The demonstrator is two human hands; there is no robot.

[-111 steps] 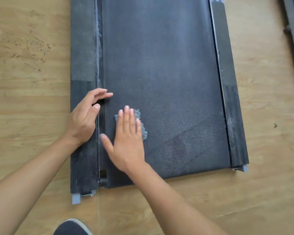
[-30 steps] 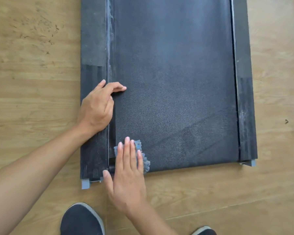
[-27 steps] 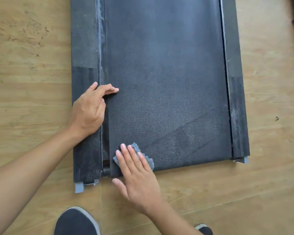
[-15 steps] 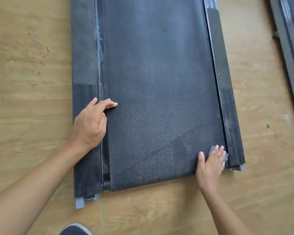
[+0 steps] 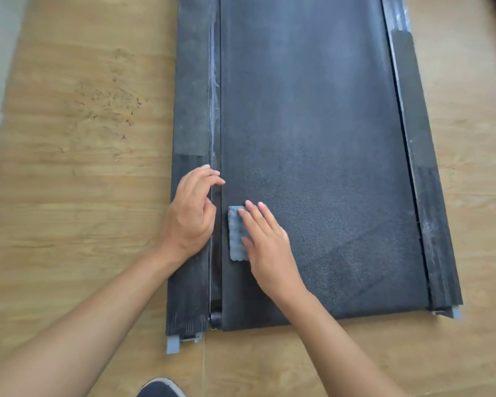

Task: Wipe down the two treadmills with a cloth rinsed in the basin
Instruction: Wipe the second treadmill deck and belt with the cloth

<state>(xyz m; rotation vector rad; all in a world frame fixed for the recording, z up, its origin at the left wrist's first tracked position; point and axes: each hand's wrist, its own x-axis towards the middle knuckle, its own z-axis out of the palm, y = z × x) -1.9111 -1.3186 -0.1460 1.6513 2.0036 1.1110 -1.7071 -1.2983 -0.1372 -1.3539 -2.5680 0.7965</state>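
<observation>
Flat on the pale wood-grain floor (image 5: 83, 196), a long black treadmill (image 5: 312, 138) with a rough dark belt between two side rails. On the near left part of the belt, just beside the left rail (image 5: 189, 96), a small folded grey-blue cloth (image 5: 236, 233), pressed down under the straight, unclenched fingers of the right hand (image 5: 265, 242). Resting on that rail, the left hand (image 5: 189, 213), fingers loosely bent, grasping nothing. At the bottom edge, a dark shoe (image 5: 159, 389).

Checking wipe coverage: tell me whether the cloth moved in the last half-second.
Yes. The cloth crossed the belt from its right edge to its left edge.
</observation>
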